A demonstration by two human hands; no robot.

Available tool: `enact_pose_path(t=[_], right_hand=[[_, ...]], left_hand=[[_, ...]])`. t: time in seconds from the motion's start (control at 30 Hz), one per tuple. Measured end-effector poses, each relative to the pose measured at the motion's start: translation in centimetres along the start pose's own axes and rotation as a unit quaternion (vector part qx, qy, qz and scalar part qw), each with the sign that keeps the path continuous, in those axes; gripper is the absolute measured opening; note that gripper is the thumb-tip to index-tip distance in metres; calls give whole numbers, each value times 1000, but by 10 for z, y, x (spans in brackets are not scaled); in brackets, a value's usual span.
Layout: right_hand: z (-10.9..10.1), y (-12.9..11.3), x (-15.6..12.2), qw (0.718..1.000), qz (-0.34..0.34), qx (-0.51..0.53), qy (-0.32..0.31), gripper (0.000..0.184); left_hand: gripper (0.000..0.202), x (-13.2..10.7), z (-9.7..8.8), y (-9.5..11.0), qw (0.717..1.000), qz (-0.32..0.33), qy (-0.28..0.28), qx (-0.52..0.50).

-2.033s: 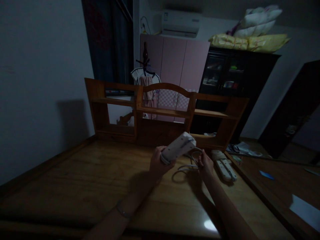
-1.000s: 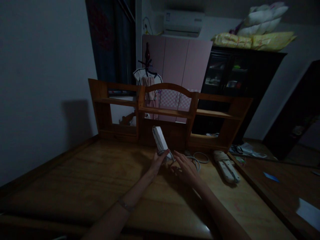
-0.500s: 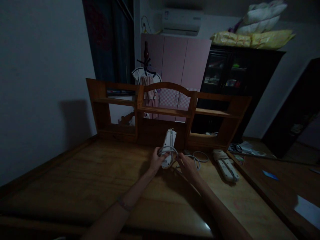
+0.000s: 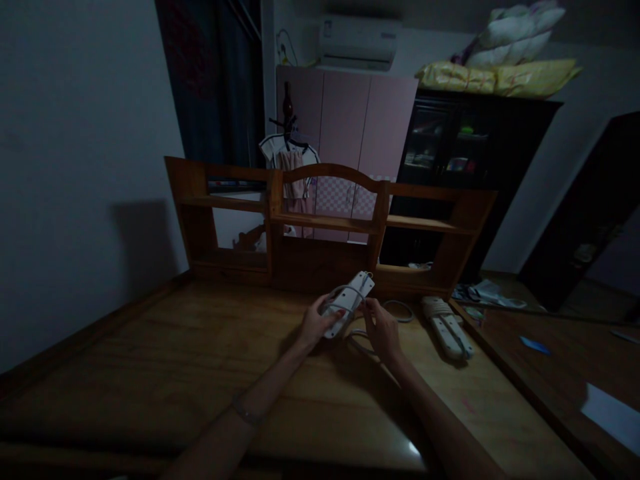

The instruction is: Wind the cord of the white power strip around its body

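My left hand [image 4: 315,325] is closed round the lower end of a white power strip [image 4: 350,301], held tilted up above the wooden platform [image 4: 150,360]. A loop of its white cord [image 4: 387,313] lies across the strip's body. My right hand [image 4: 383,330] pinches that cord just right of the strip, fingers together. The rest of the cord trails on the wood behind my right hand. The room is dim.
A second power strip [image 4: 447,327], cord wound round it, lies on the wood to the right. A wooden headboard shelf [image 4: 330,223] stands just behind my hands. Beyond are a pink wardrobe [image 4: 345,133] and a dark cabinet [image 4: 450,153]. Papers lie on the floor [image 4: 605,417] at right.
The strip has swung from upright to tilted right in my left hand. My right hand has brought the cord over the strip, and more of it now lies round the body.
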State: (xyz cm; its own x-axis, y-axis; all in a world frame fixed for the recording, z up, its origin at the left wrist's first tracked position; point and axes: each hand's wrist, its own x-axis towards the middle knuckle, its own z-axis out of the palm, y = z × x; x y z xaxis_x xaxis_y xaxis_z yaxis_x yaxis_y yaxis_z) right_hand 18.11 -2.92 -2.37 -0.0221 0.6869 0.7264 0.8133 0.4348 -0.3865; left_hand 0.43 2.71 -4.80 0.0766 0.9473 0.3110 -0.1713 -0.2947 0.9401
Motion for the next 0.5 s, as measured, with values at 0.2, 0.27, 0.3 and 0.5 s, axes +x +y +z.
enact_pose_path(t=[0.2, 0.27, 0.3, 0.5], right_hand=[[-14, 12, 9, 994, 30, 38, 100, 29], [-19, 17, 12, 989, 45, 43, 134, 32], [-22, 19, 13, 987, 54, 46, 147, 34], [-28, 40, 17, 963, 133, 99, 213, 38]], left_hand=[[95, 2, 1, 1, 995, -38, -80, -46], [100, 2, -1, 5, 990, -72, -110, -49], [102, 2, -2, 7, 988, -86, -120, -51], [95, 2, -10, 13, 978, -130, -145, -81]])
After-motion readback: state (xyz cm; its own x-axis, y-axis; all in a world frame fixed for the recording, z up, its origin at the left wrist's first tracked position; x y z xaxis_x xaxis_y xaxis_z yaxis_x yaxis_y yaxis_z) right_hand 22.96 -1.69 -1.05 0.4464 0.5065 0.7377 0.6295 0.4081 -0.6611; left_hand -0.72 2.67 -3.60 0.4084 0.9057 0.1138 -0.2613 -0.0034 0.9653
